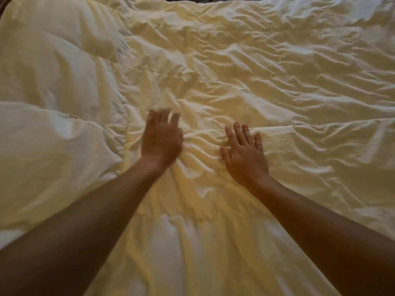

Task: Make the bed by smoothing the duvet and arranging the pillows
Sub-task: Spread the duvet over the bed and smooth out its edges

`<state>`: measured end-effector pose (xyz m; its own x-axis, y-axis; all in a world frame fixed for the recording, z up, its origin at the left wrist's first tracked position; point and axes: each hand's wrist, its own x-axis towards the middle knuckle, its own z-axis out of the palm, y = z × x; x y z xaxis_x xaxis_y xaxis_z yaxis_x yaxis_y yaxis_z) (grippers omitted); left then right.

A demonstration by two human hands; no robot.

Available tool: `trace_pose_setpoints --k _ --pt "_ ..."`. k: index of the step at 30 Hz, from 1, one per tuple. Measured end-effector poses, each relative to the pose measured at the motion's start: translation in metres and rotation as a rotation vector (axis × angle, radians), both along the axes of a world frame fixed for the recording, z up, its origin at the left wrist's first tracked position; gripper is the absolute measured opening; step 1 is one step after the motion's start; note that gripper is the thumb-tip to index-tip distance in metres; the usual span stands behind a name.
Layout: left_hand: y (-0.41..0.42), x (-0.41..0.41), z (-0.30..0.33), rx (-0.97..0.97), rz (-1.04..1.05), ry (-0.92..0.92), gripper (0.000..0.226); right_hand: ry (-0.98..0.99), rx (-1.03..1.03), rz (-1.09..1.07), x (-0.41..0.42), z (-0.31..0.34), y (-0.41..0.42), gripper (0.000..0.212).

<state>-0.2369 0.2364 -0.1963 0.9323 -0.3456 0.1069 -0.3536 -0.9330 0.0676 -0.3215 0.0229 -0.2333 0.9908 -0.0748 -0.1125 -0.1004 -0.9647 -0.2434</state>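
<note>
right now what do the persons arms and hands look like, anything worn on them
Both forearms are bare as far as the frame shows: no sleeves, watch, bracelets or gloves. The right hand shows no rings, and its nails look short and plain. The left hand is motion-blurred, so small details on its fingers cannot be told. Behind them lies only the wrinkled cream duvet.

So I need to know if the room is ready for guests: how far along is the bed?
Not far. Done: the duvet is spread across the bed. In hand: the left hand and right hand lie flat with straight fingers on creased fabric near a seam. Left: wrinkles cover most of the surface, and the puffy pillows on the left side may need arranging.
</note>
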Motion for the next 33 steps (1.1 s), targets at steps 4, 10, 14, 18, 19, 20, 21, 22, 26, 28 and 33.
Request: trace_pose_setpoints --k 4,10,14,18,19,20,21,22,26,28,33 --pt "-0.04 -0.066 -0.035 0.021 -0.214 0.144 0.062 -0.02 -0.034 0.058 -0.014 -0.015 -0.006 0.066" --pt "0.028 -0.034 -0.078 0.198 -0.09 0.122 0.063 0.078 -0.258 -0.086 -0.034 -0.032 -0.101 0.075" --pt "-0.005 -0.06 -0.062 0.024 0.188 0.14 0.058 0.115 -0.17 -0.341 -0.053 -0.022 -0.111 0.073" --pt "-0.06 -0.165 -0.047 -0.238 0.094 0.183 0.061 -0.005 0.045 -0.14 -0.115 -0.007 -0.034 0.068" --pt "-0.063 -0.195 -0.047 -0.237 0.046 0.224 0.06 0.012 0.054 -0.069 -0.14 -0.009 -0.018 0.066" --pt "-0.06 -0.221 -0.049 -0.204 0.01 0.259 0.06 0.034 0.038 -0.003 -0.167 -0.013 -0.009 0.065" --pt "-0.05 -0.242 -0.053 -0.15 -0.023 0.279 0.059 0.058 0.015 0.054 -0.192 -0.019 -0.01 0.065" --pt "-0.033 -0.258 -0.058 -0.086 -0.05 0.288 0.058 0.081 -0.013 0.092 -0.214 -0.027 -0.018 0.066" --pt "0.03 -0.262 -0.067 0.113 -0.008 0.226 0.055 0.145 -0.163 -0.017 -0.252 -0.043 -0.081 0.067" --pt "0.036 -0.254 -0.058 0.145 0.09 0.205 0.056 0.181 -0.159 -0.186 -0.258 -0.036 -0.095 0.068" --pt "0.003 -0.306 -0.034 -0.035 -0.016 0.257 0.058 0.098 0.035 -0.076 -0.304 -0.019 -0.031 0.066"
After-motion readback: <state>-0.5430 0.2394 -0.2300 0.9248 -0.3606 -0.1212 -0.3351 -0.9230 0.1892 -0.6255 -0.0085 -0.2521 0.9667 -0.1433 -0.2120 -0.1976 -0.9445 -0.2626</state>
